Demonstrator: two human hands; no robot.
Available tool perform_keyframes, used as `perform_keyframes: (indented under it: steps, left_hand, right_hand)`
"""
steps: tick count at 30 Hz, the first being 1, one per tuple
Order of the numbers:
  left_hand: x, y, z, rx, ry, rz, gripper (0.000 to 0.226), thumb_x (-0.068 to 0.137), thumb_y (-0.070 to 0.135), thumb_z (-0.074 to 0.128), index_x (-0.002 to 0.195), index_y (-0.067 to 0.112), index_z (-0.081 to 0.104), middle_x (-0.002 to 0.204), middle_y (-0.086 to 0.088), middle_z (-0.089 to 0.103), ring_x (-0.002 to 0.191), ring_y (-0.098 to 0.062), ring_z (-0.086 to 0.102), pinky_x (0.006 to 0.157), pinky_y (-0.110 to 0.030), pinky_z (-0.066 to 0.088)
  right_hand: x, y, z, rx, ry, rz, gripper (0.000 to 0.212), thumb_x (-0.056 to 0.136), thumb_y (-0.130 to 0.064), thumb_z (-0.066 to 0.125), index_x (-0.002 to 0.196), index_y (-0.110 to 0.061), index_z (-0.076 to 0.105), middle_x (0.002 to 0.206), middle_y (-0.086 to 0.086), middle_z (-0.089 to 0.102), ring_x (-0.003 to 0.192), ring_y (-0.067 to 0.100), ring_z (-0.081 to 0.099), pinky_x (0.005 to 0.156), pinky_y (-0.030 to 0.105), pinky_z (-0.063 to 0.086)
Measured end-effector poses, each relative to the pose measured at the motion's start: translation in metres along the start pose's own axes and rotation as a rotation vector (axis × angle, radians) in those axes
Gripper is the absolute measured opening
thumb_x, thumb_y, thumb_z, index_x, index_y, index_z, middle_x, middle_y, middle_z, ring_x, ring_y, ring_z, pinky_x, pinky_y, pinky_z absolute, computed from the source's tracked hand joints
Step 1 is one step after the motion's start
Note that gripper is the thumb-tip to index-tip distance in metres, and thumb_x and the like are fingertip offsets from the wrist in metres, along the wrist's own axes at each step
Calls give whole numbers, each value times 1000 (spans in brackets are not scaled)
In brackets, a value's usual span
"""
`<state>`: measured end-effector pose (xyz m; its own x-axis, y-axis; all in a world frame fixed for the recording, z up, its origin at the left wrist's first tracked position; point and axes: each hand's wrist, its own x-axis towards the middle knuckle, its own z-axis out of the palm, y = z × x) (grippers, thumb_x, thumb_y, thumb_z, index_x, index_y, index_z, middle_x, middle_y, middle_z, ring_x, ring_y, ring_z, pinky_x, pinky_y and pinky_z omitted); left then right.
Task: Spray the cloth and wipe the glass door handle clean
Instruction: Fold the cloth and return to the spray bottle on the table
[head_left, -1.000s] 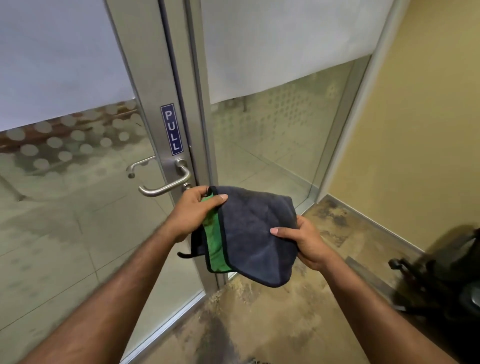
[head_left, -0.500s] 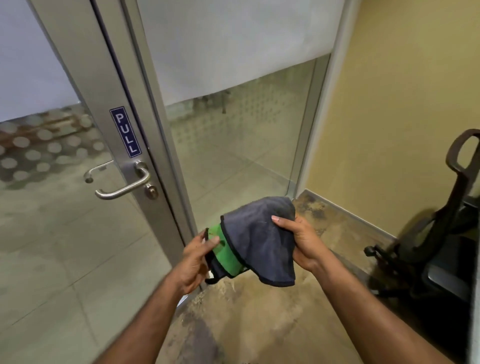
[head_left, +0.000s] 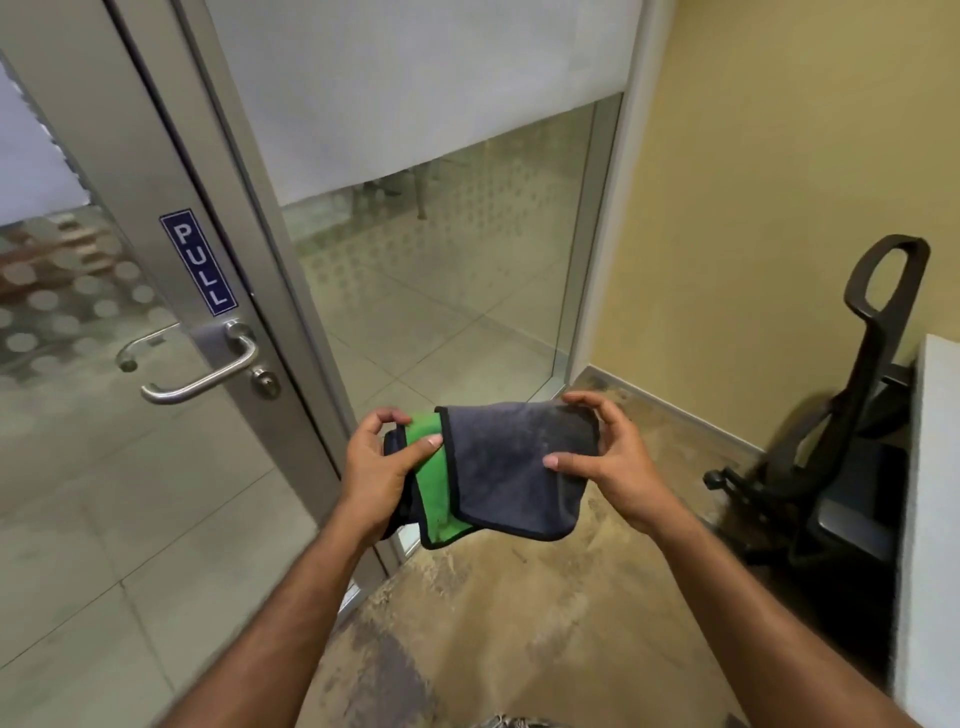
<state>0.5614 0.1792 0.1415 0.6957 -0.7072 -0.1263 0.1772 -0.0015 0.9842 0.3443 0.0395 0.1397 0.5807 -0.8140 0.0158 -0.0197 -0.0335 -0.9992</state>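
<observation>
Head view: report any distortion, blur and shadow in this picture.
Head view: wide-angle bending bows the door frame; the cloth, both hands and the handle look fairly sharp; the office chair sits in dark shadow; the frosted glass shows soft, hazy reflections.

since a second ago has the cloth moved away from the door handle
Yes. The cloth, once just beside the door handle, now sits lower and further right of it, toward the floor.

The cloth (head_left: 514, 467) was dark grey with a green (head_left: 434, 493) underside and black edging. At left, the sign (head_left: 198, 262) read white on blue; the handle (head_left: 208, 371) was silver.
</observation>
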Motion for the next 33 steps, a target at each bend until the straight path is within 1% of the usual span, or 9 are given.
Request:
perform_keyframes:
  steps: [5, 10, 15, 18, 21, 23, 26, 28, 33]
  left_hand:
    - [4, 25, 3, 144, -219, 102, 47, 76, -10, 80, 117, 11, 67, 105, 4, 69, 85, -1, 69, 69, -17, 57]
    - [13, 28, 13, 739, -329, 355, 84, 63, 24, 97, 135, 39, 58, 122, 14, 58, 111, -1, 55, 97, -19, 46]
    - [19, 23, 21, 996, -236, 451, 47, 75, 36, 88, 119, 32, 71, 110, 0, 51, 104, -17, 52, 93, -34, 52]
    - [24, 18, 19, 1035, -247, 436, 40, 73, 37, 89, 110, 28, 75, 139, -5, 36, 124, -22, 42, 109, -40, 44]
    - [27, 18, 23, 1124, -264, 452, 32, 71, 44, 89, 99, 34, 77, 161, -3, 26, 145, -23, 26, 119, -51, 21]
    - [26, 20, 28, 1016, -378, 366, 27, 74, 40, 88, 96, 29, 76, 142, 4, 56, 134, -10, 47, 116, -50, 33]
    - [20, 19, 38, 845, -462, 241, 19, 78, 28, 88, 80, 21, 71, 75, 10, 70, 67, 4, 62, 67, -29, 54]
    - [18, 13, 46, 800, -475, 217, 20, 78, 26, 88, 80, 17, 70, 70, 6, 69, 61, 0, 61, 59, -26, 52]
    - [13, 0, 65, 694, -483, 103, 51, 57, 53, 83, 86, 13, 73, 84, -9, 75, 71, -14, 69, 71, -43, 59]
  right_hand:
    - [4, -18, -17, -181, -118, -36, 83, 65, 19, 78, 134, -21, 54, 129, -10, 53, 121, 9, 56, 91, 27, 57]
    - [16, -19, -25, -339, -17, -90, 74, 61, 4, 87, 123, -28, 61, 124, -12, 60, 115, 5, 59, 91, 31, 58]
    - [19, -15, -38, -690, 91, -141, 39, 65, -22, 89, 100, -33, 74, 102, -11, 57, 101, 12, 56, 90, 38, 54]
    - [19, -9, -48, -674, 61, -138, 29, 61, -40, 84, 87, -38, 71, 106, -15, 44, 110, 15, 47, 95, 36, 46]
    - [15, -7, -54, -409, 4, -105, 23, 72, -14, 82, 90, -23, 71, 114, -6, 56, 111, 8, 55, 98, 37, 48]
    - [11, -5, -57, -259, -22, -60, 17, 79, -2, 75, 93, -7, 68, 101, 7, 66, 94, 13, 62, 86, 40, 53]
    - [4, 1, -60, -106, -37, 22, 16, 82, -5, 67, 96, 0, 61, 91, 15, 63, 87, 24, 60, 79, 47, 52]
    - [0, 6, -63, 39, -1, 66, 21, 78, -8, 63, 99, -4, 60, 93, 12, 62, 90, 26, 58, 81, 43, 50]
    - [-17, 18, -79, 245, 8, 178, 47, 75, -19, 73, 117, -4, 58, 105, 10, 68, 98, 24, 66, 90, 42, 53]
